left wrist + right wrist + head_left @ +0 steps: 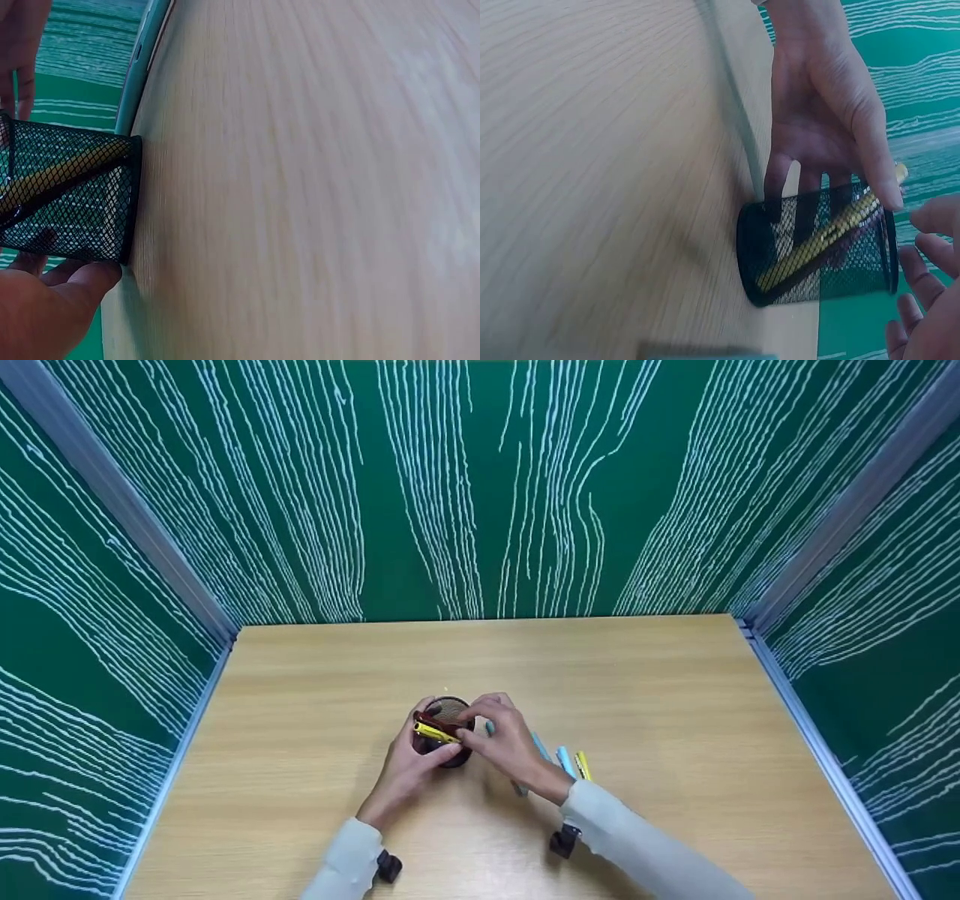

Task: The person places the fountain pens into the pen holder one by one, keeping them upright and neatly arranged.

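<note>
A round black mesh pen holder [448,705] stands near the middle of the table, its base on the wood. My left hand [411,761] grips it from the left, thumb at the near side of the rim and fingers round the far side. Inside leans a yellow marker [817,251], its end sticking out past the rim by my left thumb. A dark red pen-like thing [427,718] lies alongside it. My right hand [506,735] is at the right side of the rim; in the right wrist view its fingers [922,277] are loosely bent and spread, with nothing between them.
Right of the holder, partly behind my right forearm, lie a light blue marker [565,761], a yellow marker [583,766] and another blue one [540,745]. Green panels [487,510] with white lines border the wooden table [315,690] at the back and sides.
</note>
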Motion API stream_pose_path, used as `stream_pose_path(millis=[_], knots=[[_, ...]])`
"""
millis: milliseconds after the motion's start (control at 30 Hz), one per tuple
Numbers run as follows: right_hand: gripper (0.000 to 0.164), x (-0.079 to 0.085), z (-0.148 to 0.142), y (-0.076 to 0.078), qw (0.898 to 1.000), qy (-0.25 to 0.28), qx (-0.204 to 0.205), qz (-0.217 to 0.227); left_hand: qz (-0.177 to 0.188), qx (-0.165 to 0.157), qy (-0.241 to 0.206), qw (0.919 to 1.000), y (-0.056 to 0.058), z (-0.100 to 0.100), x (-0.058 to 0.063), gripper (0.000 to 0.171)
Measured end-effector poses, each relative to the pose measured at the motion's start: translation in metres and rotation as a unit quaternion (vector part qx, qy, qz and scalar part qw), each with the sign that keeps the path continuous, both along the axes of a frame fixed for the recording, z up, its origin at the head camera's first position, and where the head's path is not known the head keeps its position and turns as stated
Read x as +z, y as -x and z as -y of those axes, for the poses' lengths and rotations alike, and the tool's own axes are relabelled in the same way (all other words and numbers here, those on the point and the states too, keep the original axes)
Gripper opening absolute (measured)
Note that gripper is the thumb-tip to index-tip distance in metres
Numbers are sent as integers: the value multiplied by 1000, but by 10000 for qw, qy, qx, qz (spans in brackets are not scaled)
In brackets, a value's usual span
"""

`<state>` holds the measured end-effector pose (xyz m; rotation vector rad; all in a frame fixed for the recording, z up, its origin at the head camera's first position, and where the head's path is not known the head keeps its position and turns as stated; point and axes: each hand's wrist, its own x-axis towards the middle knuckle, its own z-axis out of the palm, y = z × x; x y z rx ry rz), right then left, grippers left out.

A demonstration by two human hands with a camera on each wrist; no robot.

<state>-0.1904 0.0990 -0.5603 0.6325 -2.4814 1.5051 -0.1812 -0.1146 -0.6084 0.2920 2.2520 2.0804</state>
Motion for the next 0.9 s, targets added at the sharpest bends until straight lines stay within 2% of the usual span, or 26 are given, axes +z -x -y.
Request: stream_pose_path(millis=[300, 600, 900], knots=[[12, -7, -43, -6, 9989, 197, -430, 25, 53, 70, -29, 10000, 0, 0, 1, 90], [12, -16, -84, -12, 9940, 274, -974, 413, 166, 56, -224, 9996, -1, 0, -1, 91], [11, -25, -114, -25, 9827, 505, -1523, 922, 165, 92, -160, 9997, -2, -1, -1, 91]])
